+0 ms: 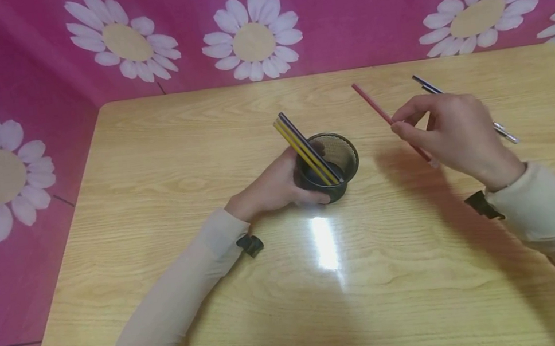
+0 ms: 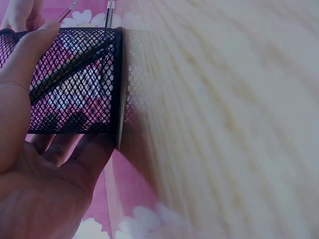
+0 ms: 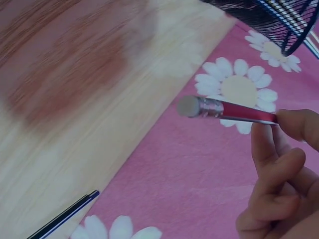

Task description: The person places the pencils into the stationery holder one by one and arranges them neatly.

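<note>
Mesh cup (image 1: pixel 341 151), one: black, round, open at the top, its base against or just above the table (image 1: pixel 213 158); which of the two cannot be told. Landmark for the entries below.

Left hand (image 1: pixel 279 187), one: at the cup's left side, thumb and fingers wrapped round its wall, a close hold.

Pencils in the cup, at least two: a yellow-striped pencil (image 1: pixel 304 152) and a dark pencil (image 1: pixel 309 146), side by side, leaning over the cup's far-left rim with their upper ends outside it.

Red pencil (image 1: pixel 373 104), one: in the air to the right of the cup, apart from it, slanting, its eraser end (image 3: pixel 189 106) with metal band nearer the person.

Right hand (image 1: pixel 454 134), one: right of the cup, thumb and forefinger in a narrow pinch on the red pencil's shaft, the other fingers folded.

Dark slim pencils (image 1: pixel 426 85), apparently two: on the table, farther right of the cup than the red pencil, partly hidden by the right hand.

Cloth (image 1: pixel 356 13), pink with white daisies: beyond the cup, past the table's far edge.
</note>
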Tool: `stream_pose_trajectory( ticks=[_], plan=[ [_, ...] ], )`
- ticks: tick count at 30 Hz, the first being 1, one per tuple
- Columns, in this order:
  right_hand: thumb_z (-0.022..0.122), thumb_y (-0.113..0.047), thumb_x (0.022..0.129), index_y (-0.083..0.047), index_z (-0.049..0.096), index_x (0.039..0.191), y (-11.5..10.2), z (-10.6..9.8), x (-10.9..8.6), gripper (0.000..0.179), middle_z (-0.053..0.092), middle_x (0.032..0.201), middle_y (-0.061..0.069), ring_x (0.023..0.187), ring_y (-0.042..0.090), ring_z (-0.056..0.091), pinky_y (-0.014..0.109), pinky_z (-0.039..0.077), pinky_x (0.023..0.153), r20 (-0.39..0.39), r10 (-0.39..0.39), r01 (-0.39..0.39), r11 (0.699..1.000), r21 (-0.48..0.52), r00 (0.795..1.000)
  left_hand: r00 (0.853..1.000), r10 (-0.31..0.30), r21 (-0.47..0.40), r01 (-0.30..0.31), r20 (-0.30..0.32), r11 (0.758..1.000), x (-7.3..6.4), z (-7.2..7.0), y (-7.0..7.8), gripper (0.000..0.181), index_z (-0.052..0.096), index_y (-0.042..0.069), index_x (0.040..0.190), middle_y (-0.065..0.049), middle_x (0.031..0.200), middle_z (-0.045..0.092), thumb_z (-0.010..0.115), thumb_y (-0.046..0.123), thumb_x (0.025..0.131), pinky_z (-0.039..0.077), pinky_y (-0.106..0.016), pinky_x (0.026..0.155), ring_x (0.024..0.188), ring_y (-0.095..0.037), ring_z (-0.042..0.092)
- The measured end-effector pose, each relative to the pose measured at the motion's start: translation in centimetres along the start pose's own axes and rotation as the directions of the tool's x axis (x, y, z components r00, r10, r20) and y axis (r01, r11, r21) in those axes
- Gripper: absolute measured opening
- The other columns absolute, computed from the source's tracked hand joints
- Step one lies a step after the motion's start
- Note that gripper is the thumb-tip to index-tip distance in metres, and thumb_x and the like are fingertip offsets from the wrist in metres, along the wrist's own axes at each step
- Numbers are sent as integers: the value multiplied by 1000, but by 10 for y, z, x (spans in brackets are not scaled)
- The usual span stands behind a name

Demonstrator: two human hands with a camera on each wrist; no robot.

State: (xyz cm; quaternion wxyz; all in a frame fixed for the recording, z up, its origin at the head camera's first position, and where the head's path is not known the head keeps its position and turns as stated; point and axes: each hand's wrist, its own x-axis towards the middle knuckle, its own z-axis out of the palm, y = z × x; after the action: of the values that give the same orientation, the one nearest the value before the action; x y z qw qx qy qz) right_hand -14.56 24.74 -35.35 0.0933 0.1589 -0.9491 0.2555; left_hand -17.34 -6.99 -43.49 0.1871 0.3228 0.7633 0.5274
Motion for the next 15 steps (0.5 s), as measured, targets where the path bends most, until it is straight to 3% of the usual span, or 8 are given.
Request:
stream_pose_trajectory(
  ticks=[6,15],
  plan=[
    [85,-13,95,-14,85,103,-12,-1,0,7,79,87,-2,49,4,47,22,32,49,-48,-27,30,998,61,998,1000,-1,-10,1,-1,1000,0,0,-1,96,46,-8,152,-16,140,64,102,10,75,31,-30,126,136,-20,56],
    [86,-10,95,-12,84,102,-34,-2,3,8,78,86,-2,48,4,43,19,29,44,-99,-75,91,981,169,992,1000,-10,-4,10,-1,1000,0,0,-1,97,46,-7,152,-15,141,63,102,11,75,30,-31,126,138,-21,55]
  ],
)
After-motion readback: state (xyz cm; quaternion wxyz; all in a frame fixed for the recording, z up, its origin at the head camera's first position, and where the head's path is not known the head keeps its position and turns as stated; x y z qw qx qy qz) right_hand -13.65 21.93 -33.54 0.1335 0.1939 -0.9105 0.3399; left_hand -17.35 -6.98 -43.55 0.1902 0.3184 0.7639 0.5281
